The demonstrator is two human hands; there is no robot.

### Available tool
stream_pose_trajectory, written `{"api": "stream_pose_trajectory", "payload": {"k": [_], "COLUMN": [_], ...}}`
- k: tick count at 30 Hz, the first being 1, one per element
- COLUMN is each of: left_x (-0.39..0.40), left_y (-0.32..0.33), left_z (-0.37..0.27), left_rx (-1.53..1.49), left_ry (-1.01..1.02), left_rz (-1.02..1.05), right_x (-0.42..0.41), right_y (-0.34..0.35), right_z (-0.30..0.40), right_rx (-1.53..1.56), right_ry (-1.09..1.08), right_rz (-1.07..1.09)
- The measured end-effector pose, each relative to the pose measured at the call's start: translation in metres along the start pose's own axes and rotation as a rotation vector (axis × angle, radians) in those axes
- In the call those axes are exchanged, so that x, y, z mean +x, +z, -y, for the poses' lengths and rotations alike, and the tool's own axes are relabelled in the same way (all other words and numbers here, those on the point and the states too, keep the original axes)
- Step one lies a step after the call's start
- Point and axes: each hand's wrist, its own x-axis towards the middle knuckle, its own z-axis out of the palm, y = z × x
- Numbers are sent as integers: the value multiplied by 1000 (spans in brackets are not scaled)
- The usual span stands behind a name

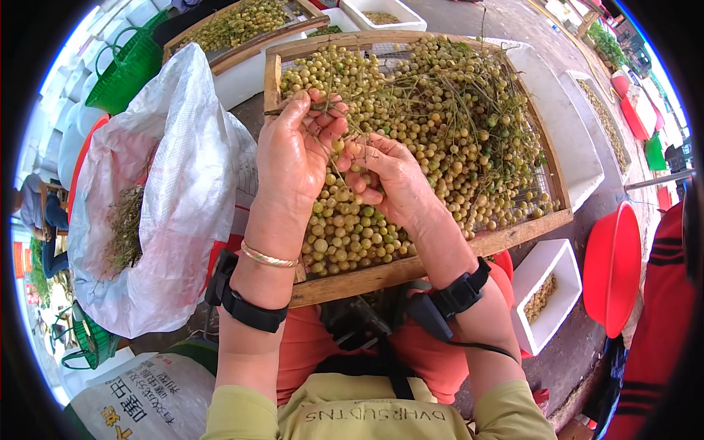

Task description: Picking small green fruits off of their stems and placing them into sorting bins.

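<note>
My left hand [297,148] pinches a thin, branching stem [327,91] between thumb and fingers, palm turned up. Close by on the right, my right hand [390,173] has its fingers curled around the lower twigs of the same sprig, where a few berries hang. Both hands are above a wood-framed wire-mesh screen [363,279]. Loose round yellow-green berries [352,236] cover its left and near parts. Toward the far right lies a heap of berries still on their stems [467,93]. The right fingertips are partly hidden by the twigs.
At left, a white woven sack [187,143] stands open with bare stems [126,225] inside. White foam boxes [550,121] flank the screen, one with berries [542,297] at near right. A red basin [613,269] stands beyond it. Another framed screen [236,27] lies at the back left.
</note>
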Motion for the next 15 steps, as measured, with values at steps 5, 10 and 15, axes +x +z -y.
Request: {"api": "stream_pose_trajectory", "payload": {"k": [5, 10, 15], "left_x": [2, 6, -6], "left_y": [-7, -3, 15], "left_z": [-6, -10, 10], "left_rx": [104, 155, 360], "left_ry": [49, 173, 286], "left_rz": [-6, -65, -49], "right_x": [-5, -12, -9], "right_y": [4, 1, 9], "right_z": [7, 11, 7], "right_rx": [-189, -179, -72], "right_ry": [104, 114, -19], "right_rz": [-46, -48, -16]}}
